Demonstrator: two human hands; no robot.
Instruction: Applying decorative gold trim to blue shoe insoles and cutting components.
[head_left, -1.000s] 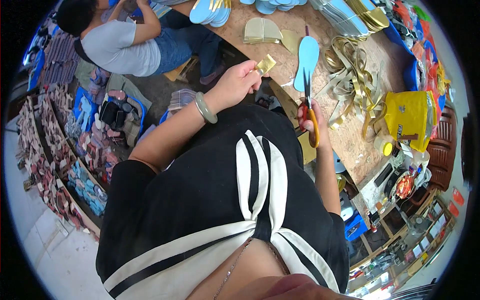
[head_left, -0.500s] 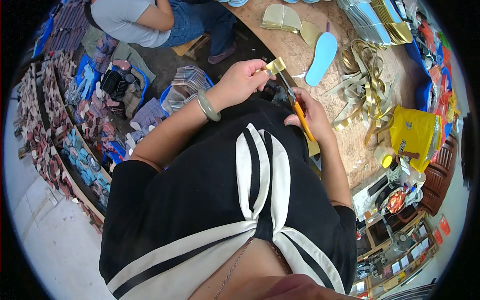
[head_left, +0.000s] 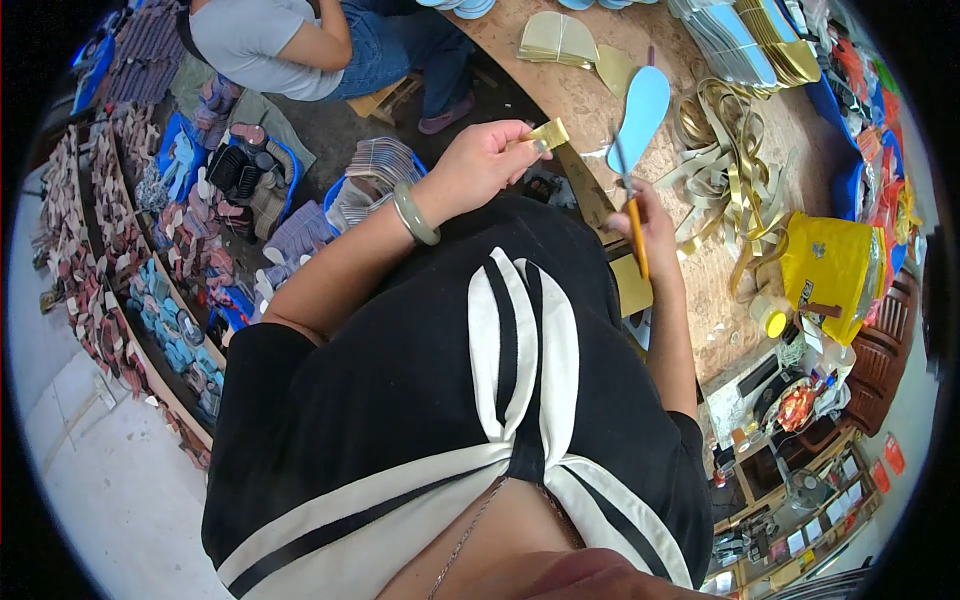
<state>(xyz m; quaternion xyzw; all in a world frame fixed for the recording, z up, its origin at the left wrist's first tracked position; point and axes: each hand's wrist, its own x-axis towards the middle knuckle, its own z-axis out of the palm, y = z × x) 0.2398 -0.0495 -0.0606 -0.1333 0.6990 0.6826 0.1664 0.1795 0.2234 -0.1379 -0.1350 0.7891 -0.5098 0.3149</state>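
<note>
Blue trays (head_left: 225, 175) on the floor hold stacked shoe pieces. The left hand (head_left: 480, 165) pinches a gold strip (head_left: 548, 134) above the tabletop (head_left: 600, 95) edge; the right hand (head_left: 650, 222) grips an orange-handled brush (head_left: 634, 222) beside a blue insole (head_left: 640, 105). A yellow bag (head_left: 830, 270) lies right.

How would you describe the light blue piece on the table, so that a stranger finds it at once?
Start at the wooden table. Just beyond the right hand, which holds an orange-handled tool, lies a light blue sole-shaped piece. It lies alone and is the only blue thing among gold strips.
</note>
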